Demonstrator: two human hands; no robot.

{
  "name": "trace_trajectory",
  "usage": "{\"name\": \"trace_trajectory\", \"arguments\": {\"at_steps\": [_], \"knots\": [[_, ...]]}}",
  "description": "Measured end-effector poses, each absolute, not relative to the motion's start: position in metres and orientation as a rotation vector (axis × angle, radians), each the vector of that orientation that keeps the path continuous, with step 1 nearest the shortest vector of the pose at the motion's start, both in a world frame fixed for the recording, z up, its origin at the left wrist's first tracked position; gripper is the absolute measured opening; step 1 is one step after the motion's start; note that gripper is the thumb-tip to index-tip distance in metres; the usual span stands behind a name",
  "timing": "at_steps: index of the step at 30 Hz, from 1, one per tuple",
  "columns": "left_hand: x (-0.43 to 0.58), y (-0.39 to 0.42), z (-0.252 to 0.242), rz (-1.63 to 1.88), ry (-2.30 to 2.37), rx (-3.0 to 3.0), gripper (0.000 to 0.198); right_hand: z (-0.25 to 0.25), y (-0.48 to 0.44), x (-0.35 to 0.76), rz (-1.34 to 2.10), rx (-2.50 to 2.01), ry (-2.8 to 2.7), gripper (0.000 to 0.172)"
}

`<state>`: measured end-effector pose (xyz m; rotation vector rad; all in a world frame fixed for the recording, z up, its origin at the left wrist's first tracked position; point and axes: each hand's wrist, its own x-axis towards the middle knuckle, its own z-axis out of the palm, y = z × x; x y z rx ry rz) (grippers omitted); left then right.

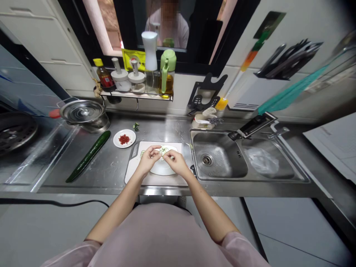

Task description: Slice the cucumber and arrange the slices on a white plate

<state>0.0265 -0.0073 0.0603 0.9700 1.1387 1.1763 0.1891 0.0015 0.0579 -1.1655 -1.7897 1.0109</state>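
Over a white plate (162, 171) my left hand (149, 160) and my right hand (176, 163) meet. Fingertips of both pinch a small pale cucumber slice (161, 153) between them. More thin green-edged slices (164, 148) lie on the plate just behind the fingers. Under the plate is a light cutting board (131, 172) with a grey end. A few cucumber slices (142, 152) show on the board beside my left hand. The black handle of what looks like a knife (193, 170) sticks out at the board's right edge.
A whole cucumber (88, 156) lies at left, near a small plate (116, 142) of chopped red pieces and a lidded steel pot (97, 123). Green scraps (136, 126) sit behind the board. Right is the sink (222, 163); a rack (133, 95) of bottles hangs behind.
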Motion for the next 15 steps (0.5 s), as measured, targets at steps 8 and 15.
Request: {"name": "trace_trajectory", "arguments": {"at_steps": [8,15], "knots": [[0.023,-0.005,0.057,1.121,1.121,1.100,0.043,0.057,0.010,0.193,1.341,-1.167,-1.698,0.015],[0.023,-0.007,0.045,1.038,1.203,1.269,0.033,0.047,0.010,0.199,1.612,-1.306,-1.629,0.013]]}}
